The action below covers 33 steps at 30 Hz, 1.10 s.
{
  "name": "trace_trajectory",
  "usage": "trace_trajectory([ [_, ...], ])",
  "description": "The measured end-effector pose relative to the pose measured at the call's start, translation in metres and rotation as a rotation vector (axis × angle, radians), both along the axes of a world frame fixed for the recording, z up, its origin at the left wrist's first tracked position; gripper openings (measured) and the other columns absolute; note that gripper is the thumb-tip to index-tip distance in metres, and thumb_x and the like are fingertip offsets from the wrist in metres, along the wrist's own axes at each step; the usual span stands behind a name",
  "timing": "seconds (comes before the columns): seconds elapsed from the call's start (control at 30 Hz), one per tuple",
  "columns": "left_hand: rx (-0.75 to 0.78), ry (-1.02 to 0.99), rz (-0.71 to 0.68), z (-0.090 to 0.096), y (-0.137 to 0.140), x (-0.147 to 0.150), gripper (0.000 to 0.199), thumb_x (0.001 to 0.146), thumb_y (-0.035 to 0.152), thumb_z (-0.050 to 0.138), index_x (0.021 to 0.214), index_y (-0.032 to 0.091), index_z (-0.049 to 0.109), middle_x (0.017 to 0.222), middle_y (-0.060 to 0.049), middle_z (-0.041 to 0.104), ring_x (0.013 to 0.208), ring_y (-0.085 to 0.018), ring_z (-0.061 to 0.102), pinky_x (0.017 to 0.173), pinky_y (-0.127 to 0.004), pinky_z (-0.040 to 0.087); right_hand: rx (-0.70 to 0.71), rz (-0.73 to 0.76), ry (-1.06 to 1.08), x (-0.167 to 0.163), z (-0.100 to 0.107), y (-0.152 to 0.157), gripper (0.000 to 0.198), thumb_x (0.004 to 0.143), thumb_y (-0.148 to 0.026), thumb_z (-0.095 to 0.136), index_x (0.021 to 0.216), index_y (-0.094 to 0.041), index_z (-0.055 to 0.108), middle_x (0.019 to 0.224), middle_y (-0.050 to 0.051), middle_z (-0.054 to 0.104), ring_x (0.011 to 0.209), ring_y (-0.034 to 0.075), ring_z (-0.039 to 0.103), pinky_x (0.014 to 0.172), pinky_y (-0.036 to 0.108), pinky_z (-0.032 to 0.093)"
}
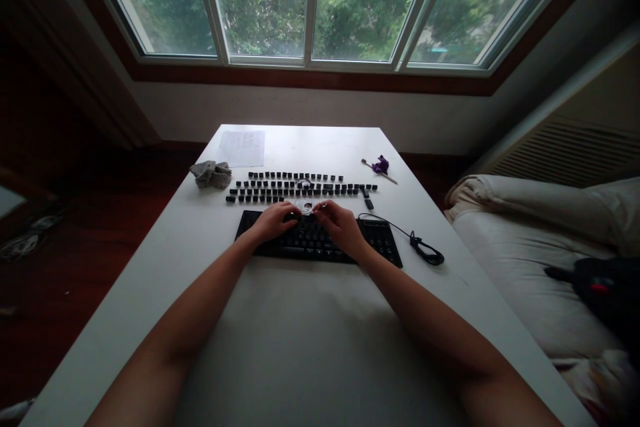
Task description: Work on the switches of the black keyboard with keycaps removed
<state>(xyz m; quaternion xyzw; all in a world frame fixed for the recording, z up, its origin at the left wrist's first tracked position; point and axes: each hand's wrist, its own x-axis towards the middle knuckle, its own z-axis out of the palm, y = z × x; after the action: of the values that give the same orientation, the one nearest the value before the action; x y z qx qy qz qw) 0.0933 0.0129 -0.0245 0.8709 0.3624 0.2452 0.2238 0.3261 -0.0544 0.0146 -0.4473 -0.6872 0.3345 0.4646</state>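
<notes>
A black keyboard [300, 251] lies across the white table, with part of its upper rows hidden by my hands. My left hand [273, 221] is over its upper left part, thumb and fingers curled towards each other. Over the upper middle, my right hand [341, 223] has its thumb and forefinger pressed together. What either hand holds, if anything, is too small to make out. Just beyond my fingertips sits a small clear, round thing [305, 205]. Loose black keycaps [265, 191] stand in several rows behind the keyboard.
A bundled black cable [426, 250] lies right of the keyboard. Grey crumpled cloth [211, 175] sits at the table's left edge, near a printed sheet [243, 148]. At the back right are a thin brush [385, 176] and a purple crumpled cloth [381, 165].
</notes>
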Motion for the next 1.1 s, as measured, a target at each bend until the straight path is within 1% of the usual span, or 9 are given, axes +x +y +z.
trace_trajectory([
  [0.13, 0.009, 0.001, -0.025, -0.002, 0.002, -0.003, 0.021, 0.087, 0.023, 0.067, 0.108, 0.024, 0.070, 0.108, -0.005, 0.068, 0.099, -0.021, 0.064, 0.091, -0.037, 0.051, 0.044, -0.001, -0.067, -0.004, 0.002, -0.003, 0.019, 0.094, -0.037, 0.057, 0.101, -0.021, 0.065, 0.085, 0.003, 0.070, 0.071, 0.017, 0.065, 0.067, 0.028, 0.051],
  [0.33, -0.004, 0.015, -0.006, 0.002, 0.001, -0.004, 0.022, 0.088, 0.027, 0.068, 0.110, 0.024, 0.070, 0.107, -0.005, 0.069, 0.099, -0.021, 0.064, 0.092, -0.037, 0.051, 0.078, 0.034, -0.110, -0.008, 0.003, -0.005, 0.014, 0.095, -0.030, 0.055, 0.100, -0.021, 0.064, 0.087, 0.003, 0.070, 0.074, 0.016, 0.065, 0.068, 0.027, 0.049],
  [0.5, 0.002, 0.027, -0.005, 0.001, 0.001, -0.003, 0.022, 0.088, 0.027, 0.068, 0.109, 0.024, 0.070, 0.107, -0.005, 0.068, 0.099, -0.021, 0.064, 0.090, -0.036, 0.051, 0.111, 0.007, -0.217, -0.018, -0.003, -0.007, 0.016, 0.097, -0.031, 0.052, 0.096, -0.021, 0.064, 0.082, 0.003, 0.067, 0.071, 0.017, 0.061, 0.067, 0.027, 0.046],
  [0.67, 0.023, 0.040, 0.003, 0.000, 0.002, -0.003, 0.020, 0.088, 0.027, 0.067, 0.107, 0.024, 0.070, 0.106, -0.004, 0.068, 0.100, -0.022, 0.064, 0.089, -0.035, 0.051, 0.186, -0.020, -0.286, -0.026, -0.010, -0.007, 0.015, 0.098, -0.030, 0.052, 0.097, -0.021, 0.064, 0.087, 0.005, 0.068, 0.073, 0.017, 0.061, 0.068, 0.027, 0.044],
  [0.9, 0.016, 0.027, -0.002, 0.002, 0.000, -0.002, 0.020, 0.090, 0.029, 0.066, 0.108, 0.023, 0.070, 0.109, -0.006, 0.069, 0.100, -0.021, 0.064, 0.090, -0.036, 0.051, 0.284, 0.072, -0.377, -0.025, -0.011, -0.016, 0.016, 0.100, -0.028, 0.047, 0.095, -0.021, 0.061, 0.095, 0.008, 0.068, 0.078, 0.018, 0.063, 0.072, 0.027, 0.046],
  [1.0, 0.015, 0.030, 0.001, 0.001, 0.000, -0.003, 0.021, 0.090, 0.028, 0.067, 0.109, 0.024, 0.070, 0.109, -0.005, 0.069, 0.100, -0.021, 0.064, 0.091, -0.036, 0.051, 0.268, 0.034, -0.342, -0.021, -0.011, -0.018, 0.014, 0.098, -0.028, 0.049, 0.094, -0.021, 0.060, 0.091, 0.007, 0.068, 0.076, 0.017, 0.062, 0.071, 0.027, 0.046],
  [1.1, 0.012, 0.035, -0.005, 0.000, 0.001, -0.003, 0.022, 0.089, 0.027, 0.067, 0.110, 0.024, 0.070, 0.110, -0.005, 0.069, 0.101, -0.021, 0.064, 0.091, -0.036, 0.050, 0.161, -0.036, -0.244, -0.015, -0.014, -0.016, 0.010, 0.095, -0.029, 0.054, 0.094, -0.021, 0.060, 0.078, 0.002, 0.065, 0.065, 0.015, 0.059, 0.065, 0.026, 0.045],
])
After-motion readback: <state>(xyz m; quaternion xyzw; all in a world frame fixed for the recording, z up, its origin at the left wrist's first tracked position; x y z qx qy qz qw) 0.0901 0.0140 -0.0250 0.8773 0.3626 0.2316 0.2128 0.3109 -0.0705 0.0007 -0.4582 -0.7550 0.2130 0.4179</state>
